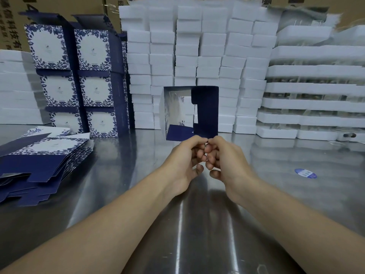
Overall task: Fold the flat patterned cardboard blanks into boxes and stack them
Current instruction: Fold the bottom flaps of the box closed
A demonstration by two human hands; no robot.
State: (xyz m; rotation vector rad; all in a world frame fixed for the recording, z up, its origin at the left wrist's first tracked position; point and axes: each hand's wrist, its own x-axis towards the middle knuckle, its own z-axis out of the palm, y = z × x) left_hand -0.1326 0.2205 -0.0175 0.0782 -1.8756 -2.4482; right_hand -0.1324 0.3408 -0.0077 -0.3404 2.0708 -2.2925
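At the near left we see a pile of flat blanks (39, 161) lying on the steel tabletop (197, 224), blue-and-white flowered faces up with dark blue flaps fanned out toward the near edge. Beyond them, at the far left, finished boxes (79, 76) stand stacked in two columns, three high, their flowered fronts facing us and dark lid flaps raised on the top ones. Brown cartons (11, 22) with printed lettering rise behind them.

In the middle, the half-folded box (177, 113) is held upright in front of us, its open end toward us so that we look into its pale inside. A dark blue flap (207, 111) covers the right part of the opening, and a smaller dark flap lies along the bottom left. We cannot quite tell whether its lower edge touches the tabletop or hangs just above it.

The left hand (187, 155) pinches the box's near lower edge between thumb and forefinger, the other fingers curled. The right hand (223, 157), just beside it with fingers touching, pinches the same edge under the dark flap.

Behind the box, white foam blocks (197, 46) are stacked in tall columns. To the right, long white foam trays (312, 89) are piled in layers. On the tabletop at the near right lies a blue oval sticker (305, 173).
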